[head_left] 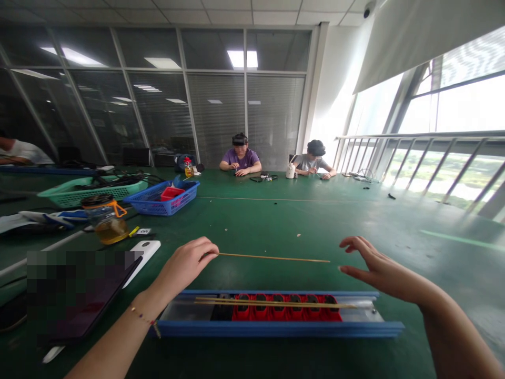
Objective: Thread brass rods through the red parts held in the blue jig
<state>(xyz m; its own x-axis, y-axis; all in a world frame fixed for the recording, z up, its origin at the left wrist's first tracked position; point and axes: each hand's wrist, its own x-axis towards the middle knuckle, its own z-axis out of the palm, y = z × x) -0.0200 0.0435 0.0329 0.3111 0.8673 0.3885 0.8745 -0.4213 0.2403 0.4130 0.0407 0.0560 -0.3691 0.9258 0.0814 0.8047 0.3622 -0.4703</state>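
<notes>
Over the green bench (256, 226), the left hand (188, 263) has its thumb and fingers pinched together on the near end of a thin stick (274, 257), which stretches almost level toward the right. Just beyond its free end is the right hand (379, 271), thumb and fingers parted, holding nothing and not touching the stick. Below both hands lies a long blue-edged tray (276, 330) with a silvery floor; a row of red holders (268, 316) with dark round parts fills its middle, next to a black block (221, 313). More thin sticks (276, 303) rest lengthwise across the holders; their exact number is hard to tell. Left of the tray sits a dark-screened device (98, 310), and behind it a jar (111, 230) of amber liquid. Farther back stand a blue basket (170, 207) containing a red container (171, 193) and a green basket (65, 198). Across the bench, two people (241, 158) sit at its far edge.
</notes>
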